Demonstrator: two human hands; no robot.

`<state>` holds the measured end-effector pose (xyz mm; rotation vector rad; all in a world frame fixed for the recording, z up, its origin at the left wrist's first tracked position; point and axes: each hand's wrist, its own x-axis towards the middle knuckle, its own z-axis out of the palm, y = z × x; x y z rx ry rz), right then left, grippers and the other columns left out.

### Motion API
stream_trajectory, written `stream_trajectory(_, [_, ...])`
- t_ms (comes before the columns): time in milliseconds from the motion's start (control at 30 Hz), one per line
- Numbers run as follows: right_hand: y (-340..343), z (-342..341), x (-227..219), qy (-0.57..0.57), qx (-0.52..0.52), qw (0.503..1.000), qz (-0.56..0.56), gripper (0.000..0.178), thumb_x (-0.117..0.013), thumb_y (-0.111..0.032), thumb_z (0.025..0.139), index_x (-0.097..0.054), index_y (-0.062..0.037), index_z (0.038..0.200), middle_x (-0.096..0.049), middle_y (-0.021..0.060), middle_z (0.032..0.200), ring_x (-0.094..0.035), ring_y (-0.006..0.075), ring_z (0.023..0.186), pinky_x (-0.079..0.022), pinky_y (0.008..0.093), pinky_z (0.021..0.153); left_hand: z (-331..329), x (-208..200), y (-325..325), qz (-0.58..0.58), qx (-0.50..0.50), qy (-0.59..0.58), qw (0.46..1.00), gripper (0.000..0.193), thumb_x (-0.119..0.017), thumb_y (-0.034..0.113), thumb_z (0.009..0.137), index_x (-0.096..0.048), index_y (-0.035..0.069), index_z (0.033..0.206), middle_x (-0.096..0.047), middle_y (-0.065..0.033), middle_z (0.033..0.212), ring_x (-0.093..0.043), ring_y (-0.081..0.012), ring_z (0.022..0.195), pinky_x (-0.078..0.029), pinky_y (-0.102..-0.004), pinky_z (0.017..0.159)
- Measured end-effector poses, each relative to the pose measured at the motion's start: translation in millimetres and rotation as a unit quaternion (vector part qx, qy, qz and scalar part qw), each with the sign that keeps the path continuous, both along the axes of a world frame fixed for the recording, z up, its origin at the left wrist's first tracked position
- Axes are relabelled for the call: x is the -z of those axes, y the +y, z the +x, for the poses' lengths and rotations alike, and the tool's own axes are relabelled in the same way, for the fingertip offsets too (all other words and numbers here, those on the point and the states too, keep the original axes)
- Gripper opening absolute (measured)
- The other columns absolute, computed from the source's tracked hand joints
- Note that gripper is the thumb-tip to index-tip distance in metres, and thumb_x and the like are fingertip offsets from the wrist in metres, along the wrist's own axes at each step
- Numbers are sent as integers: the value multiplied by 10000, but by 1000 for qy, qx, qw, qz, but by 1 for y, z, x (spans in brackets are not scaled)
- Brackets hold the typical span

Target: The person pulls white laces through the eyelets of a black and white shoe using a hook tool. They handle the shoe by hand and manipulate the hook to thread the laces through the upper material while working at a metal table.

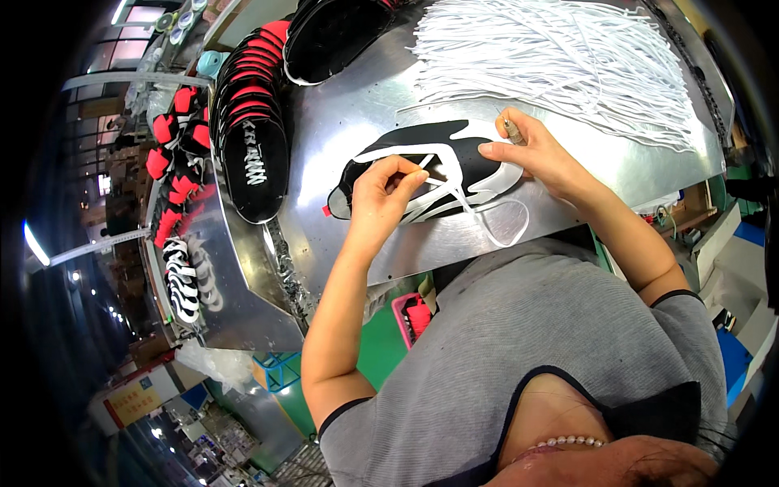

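Observation:
A black and white shoe upper (454,166) lies flat on the shiny metal table (357,105) in front of me. A white lace (507,223) runs through it and loops out toward me. My left hand (381,195) pinches the lace end above the upper's middle. My right hand (531,146) rests on the upper's right side and grips a small metal-tipped tool (511,128) between thumb and fingers.
A big heap of white laces (560,57) covers the table's far right. A stack of black and red shoe uppers (251,114) leans at the left, with another black upper (333,36) behind. More red and black pieces (178,162) hang further left. A pink basket (412,316) sits below the table.

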<state>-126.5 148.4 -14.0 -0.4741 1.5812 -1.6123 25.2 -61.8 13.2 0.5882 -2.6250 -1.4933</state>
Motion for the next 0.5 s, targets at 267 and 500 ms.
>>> stream_trajectory(267, [19, -4, 6, 31, 39, 999, -13, 431, -799, -381, 784, -474, -121, 895, -425, -63, 701, -365, 29, 590, -262, 193, 475, 26, -12, -55, -479, -21, 122, 869, 41, -656, 16, 834, -619, 26, 822, -603, -140, 802, -585, -336, 816, -467, -408, 715])
stream_trajectory(500, [56, -39, 13, -21, 85, 996, -21, 356, -772, -309, 799, -444, -170, 794, -394, -98, 670, -305, 2, 558, -179, 190, 463, 217, -21, -219, -580, -261, -135, 759, 139, -661, 132, 867, -637, 5, 818, -626, -181, 805, -583, -381, 777, -461, -465, 703])
